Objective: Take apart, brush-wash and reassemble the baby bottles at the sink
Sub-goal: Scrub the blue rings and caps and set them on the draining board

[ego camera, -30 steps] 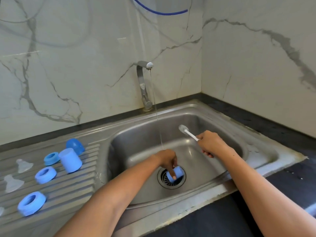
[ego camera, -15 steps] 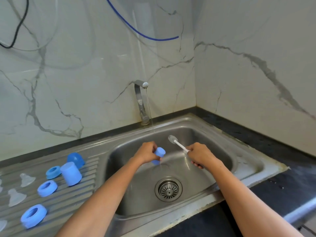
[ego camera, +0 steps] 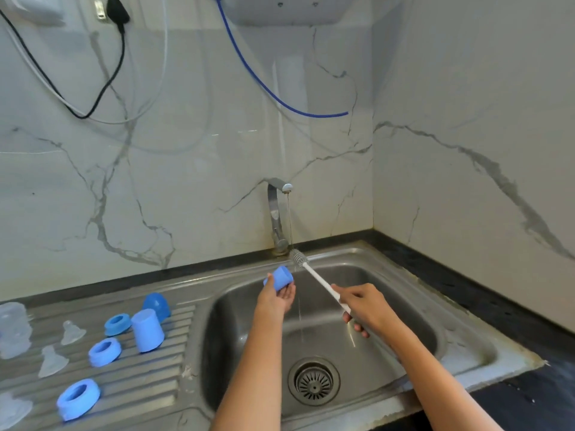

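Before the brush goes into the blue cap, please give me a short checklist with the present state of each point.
1. Left hand holds the cap: ok.
2. Right hand grips the brush handle: ok.
3. Water runs from the tap: ok, thin stream.
4. Cap opening faces the brush head: cannot tell.
5. Brush head inside the cap: not ok, it is beside it, apart.
6. Both are over the sink: ok.
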A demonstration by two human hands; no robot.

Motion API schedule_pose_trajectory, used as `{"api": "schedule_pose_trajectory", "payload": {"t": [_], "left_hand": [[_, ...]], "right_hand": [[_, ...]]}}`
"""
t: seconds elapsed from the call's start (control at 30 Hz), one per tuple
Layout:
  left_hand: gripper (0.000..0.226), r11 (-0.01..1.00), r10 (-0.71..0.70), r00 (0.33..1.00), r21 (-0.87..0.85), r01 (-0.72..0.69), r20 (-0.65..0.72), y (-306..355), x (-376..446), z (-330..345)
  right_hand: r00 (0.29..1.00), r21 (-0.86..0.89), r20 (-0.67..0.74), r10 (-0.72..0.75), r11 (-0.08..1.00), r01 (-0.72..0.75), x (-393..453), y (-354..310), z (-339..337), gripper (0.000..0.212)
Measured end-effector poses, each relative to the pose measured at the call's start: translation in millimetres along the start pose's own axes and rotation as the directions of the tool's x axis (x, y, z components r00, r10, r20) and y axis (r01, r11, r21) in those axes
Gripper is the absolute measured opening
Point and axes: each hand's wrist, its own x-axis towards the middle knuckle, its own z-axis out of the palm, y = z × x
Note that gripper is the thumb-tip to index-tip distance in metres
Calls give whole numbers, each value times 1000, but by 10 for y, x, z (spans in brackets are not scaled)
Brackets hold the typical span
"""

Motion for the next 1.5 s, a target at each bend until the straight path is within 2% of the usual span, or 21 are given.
{"api": "schedule_pose_trajectory", "payload": {"t": [0.17, 0.3, 0.4, 0.57, 0.67, 0.77, 0.83, 0.93, 1.0, 1.1, 1.17, 1.23, 1.27, 1.33, 1.4, 1.43, 1.5], "left_hand": [[50, 994, -2, 1000, -113, 3, 14, -92, 171, 85], [51, 992, 20, 1000, -122, -21, -6, -104, 253, 99], [51, 994, 54, 998, -99, -55, -13, -69, 296, 77], [51, 977, 102, 994, 183, -108, 42, -39, 319, 75], [47, 932, 64, 995, 352, -86, 73, -6, 356, 78], [33, 905, 23, 996, 420, -59, 90, -43, 348, 98], [23, 922, 9, 992, 383, -57, 124, -64, 329, 111], [11, 969, 13, 980, 240, -61, 198, -63, 324, 137], [12, 978, 27, 965, 194, -80, 261, -84, 321, 153], [18, 974, 91, 962, 178, -139, 257, -136, 308, 193], [28, 982, 72, 967, 155, -112, 245, -135, 322, 210], [27, 980, 90, 963, 148, -130, 253, -96, 308, 234], [27, 977, 114, 955, 145, -159, 275, -77, 332, 232], [25, 958, 184, 934, 156, -240, 306, -41, 377, 219], [24, 948, 229, 930, 153, -281, 289, -20, 358, 190], [24, 947, 230, 929, 153, -282, 289, -9, 353, 179], [18, 964, 178, 935, 135, -228, 308, 13, 327, 166]], "right_hand": [[1000, -66, -4, -18, 998, 18, 18, 3, -8, 34], [999, -128, -21, -48, 991, 45, 28, 15, -45, 27], [998, -167, -1, -66, 984, 65, 20, 33, -49, 29], [992, -245, 20, -125, 961, 126, 58, 84, -35, 27], [990, -259, 56, -133, 955, 143, 84, 101, -43, 29], [990, -263, 74, -118, 955, 134, 74, 94, -50, 34], [991, -203, 106, -84, 974, 104, 66, 105, -34, 33], [992, -75, 123, -20, 997, 29, 74, 102, -7, 31], [994, -71, 110, -14, 997, 22, 79, 108, -1, 30], [995, -304, 19, -99, 947, 100, 85, 116, -4, 28], [987, -547, -44, -156, 830, 107, 95, 116, 17, 30], [976, -645, -74, -207, 756, 111, 96, 107, 62, 35], [973, -628, -61, -222, 767, 135, 95, 98, 77, 36], [979, -382, 5, -204, 904, 191, 91, 78, 63, 35], [990, -77, 63, -127, 988, 132, 72, 87, -11, 33], [991, 11, 100, -84, 996, 83, 56, 83, -40, 31], [985, 77, 170, -15, 997, 2, 30, 76, -55, 29]]}}
